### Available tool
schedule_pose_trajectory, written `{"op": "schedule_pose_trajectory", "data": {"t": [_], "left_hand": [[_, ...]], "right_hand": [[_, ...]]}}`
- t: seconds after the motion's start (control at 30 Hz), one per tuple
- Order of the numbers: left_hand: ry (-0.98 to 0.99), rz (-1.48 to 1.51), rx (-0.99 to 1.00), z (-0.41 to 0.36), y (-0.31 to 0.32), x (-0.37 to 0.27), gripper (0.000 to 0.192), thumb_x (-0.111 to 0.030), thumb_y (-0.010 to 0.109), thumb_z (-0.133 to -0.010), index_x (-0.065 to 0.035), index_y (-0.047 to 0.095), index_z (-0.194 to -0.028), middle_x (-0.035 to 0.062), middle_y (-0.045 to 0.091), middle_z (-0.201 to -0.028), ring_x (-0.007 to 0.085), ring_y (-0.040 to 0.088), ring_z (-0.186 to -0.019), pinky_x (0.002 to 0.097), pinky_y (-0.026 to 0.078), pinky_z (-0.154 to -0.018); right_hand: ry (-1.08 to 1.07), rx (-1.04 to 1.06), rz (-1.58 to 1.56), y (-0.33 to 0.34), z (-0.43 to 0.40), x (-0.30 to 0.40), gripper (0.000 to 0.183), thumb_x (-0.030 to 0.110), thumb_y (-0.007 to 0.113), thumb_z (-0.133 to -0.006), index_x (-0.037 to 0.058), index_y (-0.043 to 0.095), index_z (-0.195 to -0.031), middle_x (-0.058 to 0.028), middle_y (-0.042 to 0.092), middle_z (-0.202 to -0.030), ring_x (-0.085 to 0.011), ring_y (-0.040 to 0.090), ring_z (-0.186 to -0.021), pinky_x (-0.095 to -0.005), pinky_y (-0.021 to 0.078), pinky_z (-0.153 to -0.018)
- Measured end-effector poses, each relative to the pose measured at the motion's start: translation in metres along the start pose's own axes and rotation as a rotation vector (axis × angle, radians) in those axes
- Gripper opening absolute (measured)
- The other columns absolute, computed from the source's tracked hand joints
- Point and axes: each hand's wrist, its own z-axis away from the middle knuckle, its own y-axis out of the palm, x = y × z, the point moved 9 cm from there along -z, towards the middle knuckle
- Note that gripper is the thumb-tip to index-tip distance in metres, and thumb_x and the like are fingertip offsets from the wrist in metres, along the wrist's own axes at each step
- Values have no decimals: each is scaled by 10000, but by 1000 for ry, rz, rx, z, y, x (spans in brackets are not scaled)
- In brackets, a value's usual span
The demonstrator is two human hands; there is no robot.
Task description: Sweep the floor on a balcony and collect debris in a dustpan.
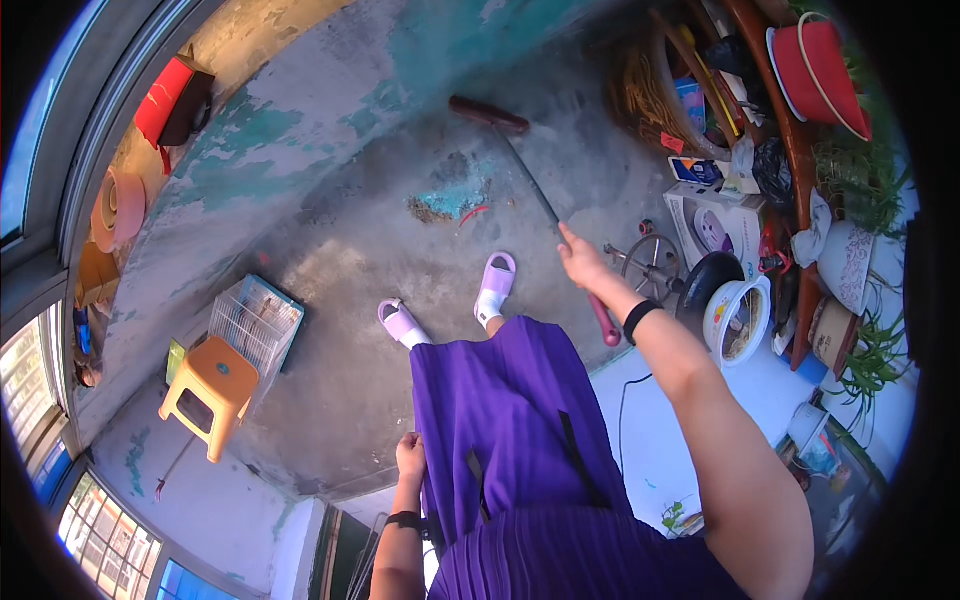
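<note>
My right hand (583,256) grips the dark handle of a broom (531,174), with the index finger laid along it. The broom's maroon grip end (604,321) sticks out below my hand. Its dark reddish head (489,114) rests on the far floor, near the foot of the peeling wall. Between the head and my feet lies a heap of turquoise flakes and brown dirt (450,198). A curved red scrap (474,215) lies at the heap's edge. My left hand (410,454) hangs beside the purple skirt (510,405), fingers curled, with nothing visible in it.
A yellow plastic stool (217,371) and a white wire cage (259,319) stand at left. To the right are a spoked wheel (654,259), a printed carton (712,221) and a white bucket (739,322). A red bucket (814,71) sits on a brown shelf (799,172).
</note>
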Motion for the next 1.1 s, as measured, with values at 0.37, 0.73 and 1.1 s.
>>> {"op": "schedule_pose_trajectory", "data": {"t": [0.37,0.73,1.1], "left_hand": [[-18,-64,59,-1,-17,-32,212,-153,553,-833,23,630,-922,111,657,-775,166,608,-683,305,479,-651],[90,-374,30,7,-22,-45,232,-199,572,-801,3,628,-900,141,648,-721,218,619,-665,341,479,-628],[-139,-127,230,4,-10,-72,151,-132,525,-872,-19,606,-932,34,596,-726,101,548,-610,249,453,-539]], "right_hand": [[-113,-13,-231,21,91,-56,440,210,484,-907,150,412,-1336,-104,584,-670,-186,490,-410,-330,441,-448],[240,-109,-448,74,45,-113,516,198,460,-917,193,283,-1403,-35,446,-544,-143,430,-351,-311,400,-344],[357,-88,-566,12,137,-173,448,248,483,-921,216,386,-1357,-4,439,-552,-113,406,-375,-288,353,-317]]}}
